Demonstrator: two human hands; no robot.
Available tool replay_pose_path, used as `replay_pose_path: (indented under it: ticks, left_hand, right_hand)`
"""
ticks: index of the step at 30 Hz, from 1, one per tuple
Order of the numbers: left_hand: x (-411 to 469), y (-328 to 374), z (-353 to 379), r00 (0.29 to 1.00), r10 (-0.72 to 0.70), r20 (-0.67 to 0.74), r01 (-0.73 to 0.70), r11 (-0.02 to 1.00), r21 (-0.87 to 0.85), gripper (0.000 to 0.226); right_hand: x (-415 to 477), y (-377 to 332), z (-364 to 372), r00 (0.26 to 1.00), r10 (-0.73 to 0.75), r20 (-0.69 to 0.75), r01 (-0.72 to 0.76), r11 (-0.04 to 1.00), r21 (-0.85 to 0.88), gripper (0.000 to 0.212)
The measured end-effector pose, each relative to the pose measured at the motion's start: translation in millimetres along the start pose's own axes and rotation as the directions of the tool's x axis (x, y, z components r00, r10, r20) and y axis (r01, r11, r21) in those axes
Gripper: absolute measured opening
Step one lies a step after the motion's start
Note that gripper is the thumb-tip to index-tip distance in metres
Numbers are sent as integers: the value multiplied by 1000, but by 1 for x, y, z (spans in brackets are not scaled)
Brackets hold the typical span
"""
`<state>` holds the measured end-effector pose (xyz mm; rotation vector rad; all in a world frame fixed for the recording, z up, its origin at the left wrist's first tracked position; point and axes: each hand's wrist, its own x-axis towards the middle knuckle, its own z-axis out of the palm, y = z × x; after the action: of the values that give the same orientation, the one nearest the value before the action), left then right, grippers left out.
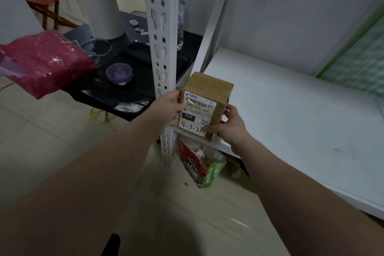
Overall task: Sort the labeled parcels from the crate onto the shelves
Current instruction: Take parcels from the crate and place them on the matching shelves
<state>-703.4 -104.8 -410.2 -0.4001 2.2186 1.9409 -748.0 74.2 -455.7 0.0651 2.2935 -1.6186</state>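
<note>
Two bare forearms are reaching in from the near edge over the tiled floor (62,141). The right hand (230,125) is gripping the near right corner of the parcel (209,87), its thumb lying along the lower edge of the label (195,114) and its fingers curling round the right face. The left hand (169,110) is holding the parcel's left face, with the thumb up by the top edge and the fingers curving in below. The brown cardboard parcel is standing upright on the near left corner of the white shelf (291,110), touching it, just beside the white slotted post (162,27). Its label is facing the camera, showing "060" printed and "4-3-21" handwritten.

Under the shelf a red and green carton (199,170) is sitting on the floor. Left of the post a black desk (128,91) is carrying a purple bowl (119,72), and farther back a white appliance (91,0). A pink bag (43,60) is hanging into view at the far left.
</note>
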Motion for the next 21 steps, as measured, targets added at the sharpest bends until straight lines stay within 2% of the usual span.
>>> replay_pose_path:
  ticks: [5,10,12,15,16,18,21]
  left_hand:
    - [14,-24,10,995,-44,-85,27,981,-190,42]
    - [17,-36,17,989,-33,-146,-3,970,-242,38]
    - [18,-43,21,976,-16,-216,-13,991,-130,37]
    - [20,-58,24,949,146,-280,-104,982,157,32]
    - [19,-62,25,932,216,-290,-130,949,287,28]
    - [19,-72,29,877,363,-315,-142,822,551,28]
    - [18,-91,35,769,503,-394,-65,675,735,45]
  right_hand:
    - [5,15,6,997,-58,-48,55,996,-70,93]
    - [8,25,10,993,-98,-64,88,985,-150,102]
    - [6,27,8,990,-127,-59,112,972,-207,106]
    - [7,33,3,984,-174,-40,147,920,-363,111]
    - [8,35,3,979,-198,-41,161,889,-429,112]
    - [11,40,3,965,-258,-48,180,783,-596,116]
    - [10,53,4,932,-356,-68,159,570,-806,120]
